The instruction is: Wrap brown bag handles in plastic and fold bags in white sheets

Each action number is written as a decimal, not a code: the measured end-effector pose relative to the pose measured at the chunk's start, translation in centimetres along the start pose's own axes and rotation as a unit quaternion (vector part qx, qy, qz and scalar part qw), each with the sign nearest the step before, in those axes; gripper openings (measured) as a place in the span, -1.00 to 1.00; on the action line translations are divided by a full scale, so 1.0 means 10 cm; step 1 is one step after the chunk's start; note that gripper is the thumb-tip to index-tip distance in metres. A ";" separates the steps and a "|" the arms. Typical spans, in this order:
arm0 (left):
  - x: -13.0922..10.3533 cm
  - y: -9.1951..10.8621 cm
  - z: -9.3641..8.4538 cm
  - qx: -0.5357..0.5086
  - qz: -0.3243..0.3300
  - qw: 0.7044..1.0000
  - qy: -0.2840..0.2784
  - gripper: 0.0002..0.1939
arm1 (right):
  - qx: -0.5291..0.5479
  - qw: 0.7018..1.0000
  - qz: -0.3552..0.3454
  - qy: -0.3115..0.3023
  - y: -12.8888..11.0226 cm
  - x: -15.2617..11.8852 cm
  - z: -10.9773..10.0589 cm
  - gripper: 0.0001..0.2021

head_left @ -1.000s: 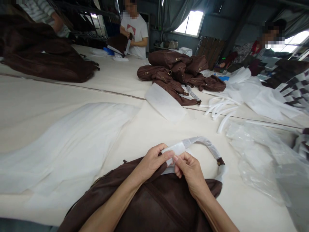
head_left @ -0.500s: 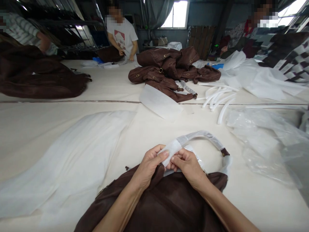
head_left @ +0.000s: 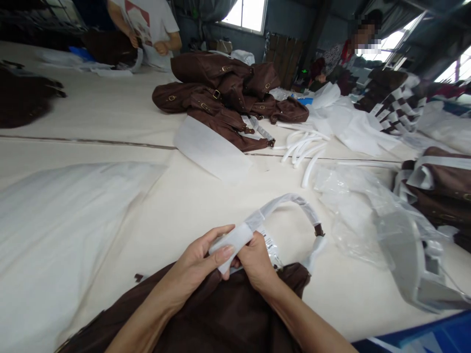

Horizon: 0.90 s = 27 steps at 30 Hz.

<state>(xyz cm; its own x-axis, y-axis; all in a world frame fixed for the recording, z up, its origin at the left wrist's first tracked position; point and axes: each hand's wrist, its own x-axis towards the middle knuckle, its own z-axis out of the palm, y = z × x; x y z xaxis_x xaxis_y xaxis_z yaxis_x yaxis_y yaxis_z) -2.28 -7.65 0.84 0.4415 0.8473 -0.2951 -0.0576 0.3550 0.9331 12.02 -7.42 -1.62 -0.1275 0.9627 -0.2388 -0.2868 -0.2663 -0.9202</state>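
A dark brown handbag (head_left: 224, 314) lies on the table in front of me, its near part cut off by the frame. Its strap (head_left: 294, 200) arches up and away, covered in white wrapping, with a brown piece showing at the right. Near the strap's left end, my left hand (head_left: 200, 257) pinches a white wrapping sheet (head_left: 235, 240) around it, thumb on top. My right hand (head_left: 255, 257) grips the same wrapped part from the right, its fingertips partly hidden under the sheet. A white barcode tag (head_left: 270, 245) lies just behind my right hand.
Brown bags (head_left: 224, 93) are heaped across the table, beside curved white tubes (head_left: 303, 152). White sheets (head_left: 73, 235) spread at left. Clear plastic (head_left: 346, 215) and a grey device (head_left: 401, 255) lie at right, near more wrapped bags (head_left: 445, 191). Co-workers (head_left: 154, 24) stand beyond.
The view has turned right, bringing the grey device and the wrapped bags into sight. Around the strap, the white sheet now sits folded over more, and my right fingers have curled further under it.
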 end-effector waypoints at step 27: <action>-0.02 0.28 0.09 0.006 0.083 0.982 0.170 -0.55 | -0.224 0.956 -0.028 0.186 0.01 -1.17 -1.16 -0.63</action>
<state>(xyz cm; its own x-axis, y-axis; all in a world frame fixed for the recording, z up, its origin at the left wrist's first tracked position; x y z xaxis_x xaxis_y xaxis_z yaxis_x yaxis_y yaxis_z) -1.71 -7.15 3.73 0.1028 0.9767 -0.1887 -0.0913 0.1981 0.9759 24.48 -18.20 -2.55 0.2467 0.9476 -0.2029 0.1627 -0.2469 -0.9553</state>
